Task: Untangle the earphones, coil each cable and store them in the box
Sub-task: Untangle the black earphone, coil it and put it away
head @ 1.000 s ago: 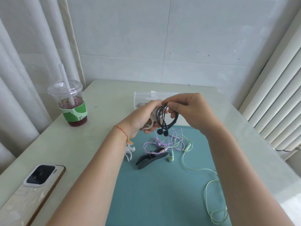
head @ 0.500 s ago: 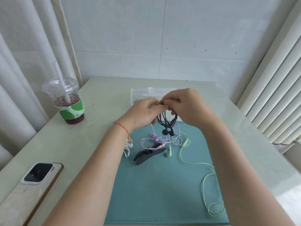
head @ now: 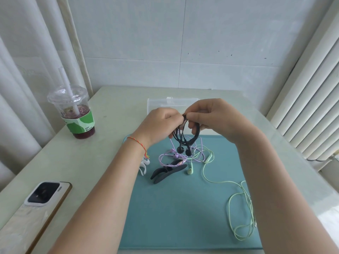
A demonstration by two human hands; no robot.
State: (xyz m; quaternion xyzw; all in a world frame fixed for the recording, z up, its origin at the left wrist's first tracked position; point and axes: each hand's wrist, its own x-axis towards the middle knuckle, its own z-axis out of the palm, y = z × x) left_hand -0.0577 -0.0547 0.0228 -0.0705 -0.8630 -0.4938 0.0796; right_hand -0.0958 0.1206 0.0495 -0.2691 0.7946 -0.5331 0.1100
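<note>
Both hands were up over the far edge of the teal mat, working the black earphones. The left hand had its fingers curled in, pinching the top of the black coil, and the right hand pinched the same spot from the other side, thumb and forefinger closed on the cable. The coil hung below them in a few loose loops, its two buds dangling just above the mat.

The step in hand looked like finishing that coil. To do it well, I thought, the loops wanted keeping the same size and pinned flat at the one pinch point, with the tail wound round them snugly but not so tight that it kinked the wire. From where I stood I could not tell whether the plug end was already tucked in, since the fingers hid it.

The clear box sat on the table just behind the hands, so the coil had only a short way to go. It seemed wise to lift clear of the purple earphones, which lay knotted up with the green earphones directly beneath the dangling buds. A black clip lay across the purple cable, and a white clip sat beside the left wrist.
</note>
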